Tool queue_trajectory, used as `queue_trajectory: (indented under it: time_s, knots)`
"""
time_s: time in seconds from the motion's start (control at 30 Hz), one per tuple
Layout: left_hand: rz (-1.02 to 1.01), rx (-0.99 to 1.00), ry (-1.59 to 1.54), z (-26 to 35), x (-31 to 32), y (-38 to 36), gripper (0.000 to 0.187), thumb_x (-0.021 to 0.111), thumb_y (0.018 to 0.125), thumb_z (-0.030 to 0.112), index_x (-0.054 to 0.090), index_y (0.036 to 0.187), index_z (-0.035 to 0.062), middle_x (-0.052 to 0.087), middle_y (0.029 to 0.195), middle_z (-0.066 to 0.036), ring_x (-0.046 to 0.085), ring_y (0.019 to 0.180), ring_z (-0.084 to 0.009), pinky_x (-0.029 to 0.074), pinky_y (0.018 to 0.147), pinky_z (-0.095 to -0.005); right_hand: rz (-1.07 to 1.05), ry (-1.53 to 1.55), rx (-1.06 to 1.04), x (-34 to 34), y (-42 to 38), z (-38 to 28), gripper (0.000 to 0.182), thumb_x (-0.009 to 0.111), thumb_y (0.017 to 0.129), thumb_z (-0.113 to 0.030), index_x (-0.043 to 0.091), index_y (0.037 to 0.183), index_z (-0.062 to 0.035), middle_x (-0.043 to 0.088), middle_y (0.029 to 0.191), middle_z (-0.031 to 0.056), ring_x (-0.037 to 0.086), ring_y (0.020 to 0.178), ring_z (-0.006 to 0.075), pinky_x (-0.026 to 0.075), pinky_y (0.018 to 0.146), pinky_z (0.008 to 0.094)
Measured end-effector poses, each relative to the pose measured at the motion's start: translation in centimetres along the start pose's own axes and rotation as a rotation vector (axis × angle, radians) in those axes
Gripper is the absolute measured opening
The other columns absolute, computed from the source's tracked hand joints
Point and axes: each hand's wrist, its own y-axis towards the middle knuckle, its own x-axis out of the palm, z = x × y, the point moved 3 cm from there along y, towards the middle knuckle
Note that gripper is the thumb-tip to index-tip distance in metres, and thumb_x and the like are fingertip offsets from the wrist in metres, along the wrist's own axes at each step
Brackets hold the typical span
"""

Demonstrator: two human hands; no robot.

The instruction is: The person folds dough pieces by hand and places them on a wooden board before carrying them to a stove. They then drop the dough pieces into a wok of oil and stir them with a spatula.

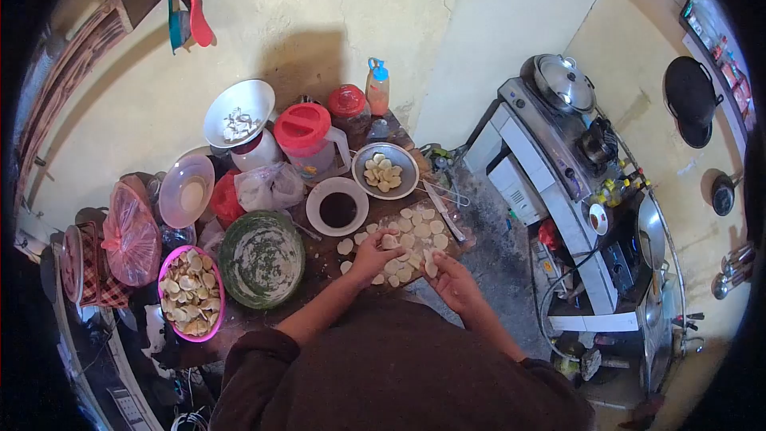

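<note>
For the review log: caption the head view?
Both hands handle dough rounds on a board, beside a bowl.

We see a home kitchen: a stove (558, 132) with pots, hanging pans (690, 96), bowls (385, 169) of dough.

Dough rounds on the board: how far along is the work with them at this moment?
Done: a metal bowl and a pink bowl already hold pale pieces. In hand: the left hand picks at the dough rounds while the right hand holds one. Left: many rounds lie on the cutting board; the green bowl looks nearly scraped out.
</note>
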Motion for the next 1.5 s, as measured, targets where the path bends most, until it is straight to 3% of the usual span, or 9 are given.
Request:
queue_trajectory:
  time_s: [0.3, 0.5, 0.6, 0.77, 0.87, 1.0, 1.17, 1.27, 1.5]
  knots:
    - [0.016, -0.140, 0.012, 1.0, -0.7, -1.1, 0.031, 0.051, 0.086, 0.005, 0.046, 0.117, 0.0017, 0.057, 0.095, -0.010, 0.061, 0.079, -0.0152, 0.051, 0.074, -0.0284, -0.003, 0.104, 0.157, -0.1, 1.2, 1.8, 0.010, 0.055, 0.088, -0.014, 0.054, 0.092, -0.0043, 0.055, 0.076, -0.0004, 0.057, 0.073, 0.0126, 0.050, 0.074, 0.0297]
    - [-0.194, -0.184, -0.303, 2.1, -0.5, -1.5, 0.035, 0.034, 0.097, 0.025, 0.036, 0.124, 0.0034, 0.053, 0.113, -0.018, 0.059, 0.095, -0.0241, 0.049, 0.084, -0.0338, 0.055, -0.276, 0.170, 1.5, 1.2, 2.1, 0.011, 0.060, 0.085, -0.018, 0.056, 0.091, -0.0101, 0.046, 0.066, -0.0052, 0.047, 0.058, 0.0068, 0.045, 0.062, 0.0243]
    - [-0.276, -0.085, -0.339, 2.0, -0.5, -1.2, 0.043, 0.033, 0.096, 0.034, 0.033, 0.126, 0.0029, 0.049, 0.120, -0.020, 0.053, 0.109, -0.0270, 0.044, 0.092, -0.0370, 0.008, -0.368, 0.191, 1.8, 1.7, 2.6, 0.015, 0.060, 0.085, -0.020, 0.059, 0.095, -0.0084, 0.046, 0.066, -0.0064, 0.045, 0.056, 0.0060, 0.044, 0.060, 0.0238]
    - [-0.332, 0.128, -0.202, 3.3, 0.0, -1.6, 0.038, 0.027, 0.098, 0.025, 0.032, 0.128, 0.0024, 0.046, 0.127, -0.015, 0.047, 0.115, -0.0239, 0.037, 0.097, -0.0348, 0.077, -0.596, 0.047, 3.7, 2.4, 2.6, 0.028, 0.062, 0.085, -0.025, 0.060, 0.103, -0.0047, 0.054, 0.074, -0.0029, 0.051, 0.063, 0.0074, 0.046, 0.060, 0.0232]
    - [-0.318, 0.318, 0.177, 5.9, 1.2, -2.8, 0.036, 0.027, 0.098, 0.024, 0.041, 0.123, 0.0021, 0.049, 0.125, -0.011, 0.047, 0.114, -0.0215, 0.035, 0.098, -0.0320, 0.045, -0.680, -0.061, 4.9, 2.3, 1.9, 0.028, 0.065, 0.082, -0.024, 0.061, 0.102, -0.0042, 0.061, 0.090, 0.0035, 0.055, 0.071, 0.0083, 0.043, 0.057, 0.0217]
    - [-0.235, 0.442, 0.343, 4.5, 0.5, -2.0, 0.031, 0.037, 0.096, 0.022, 0.049, 0.116, 0.0019, 0.050, 0.121, -0.009, 0.048, 0.110, -0.0184, 0.039, 0.093, -0.0296, 0.055, -0.685, -0.144, 5.1, 2.5, 1.7, 0.025, 0.066, 0.082, -0.022, 0.062, 0.098, -0.0034, 0.061, 0.082, 0.0022, 0.054, 0.067, 0.0072, 0.042, 0.053, 0.0204]
    - [-0.148, 0.117, 0.126, 3.8, -0.7, -1.7, 0.022, 0.061, 0.085, 0.017, 0.058, 0.099, 0.0004, 0.062, 0.095, -0.006, 0.057, 0.084, -0.0093, 0.046, 0.072, -0.0245, 0.125, -0.770, -0.304, 4.2, 3.1, 1.5, 0.021, 0.067, 0.080, -0.022, 0.063, 0.089, -0.0031, 0.059, 0.071, -0.0005, 0.051, 0.055, 0.0047, 0.039, 0.046, 0.0195]
    - [-0.074, 0.171, 0.218, 5.3, -0.4, -2.4, 0.018, 0.061, 0.085, 0.018, 0.061, 0.089, 0.0002, 0.064, 0.079, -0.003, 0.058, 0.072, -0.0077, 0.046, 0.066, -0.0225, 0.150, -0.726, -0.213, 4.1, 3.1, 1.6, 0.019, 0.067, 0.080, -0.018, 0.062, 0.088, -0.0020, 0.060, 0.077, 0.0016, 0.051, 0.060, 0.0062, 0.041, 0.053, 0.0194]
    - [-0.065, 0.146, 0.243, 5.1, -0.7, -2.2, 0.014, 0.061, 0.086, 0.014, 0.061, 0.088, 0.0003, 0.061, 0.076, -0.001, 0.056, 0.072, -0.0065, 0.046, 0.066, -0.0214, 0.108, -0.833, -0.356, 3.0, 4.3, 1.6, 0.018, 0.067, 0.079, -0.018, 0.063, 0.087, -0.0021, 0.061, 0.077, 0.0006, 0.052, 0.063, 0.0044, 0.041, 0.052, 0.0188]
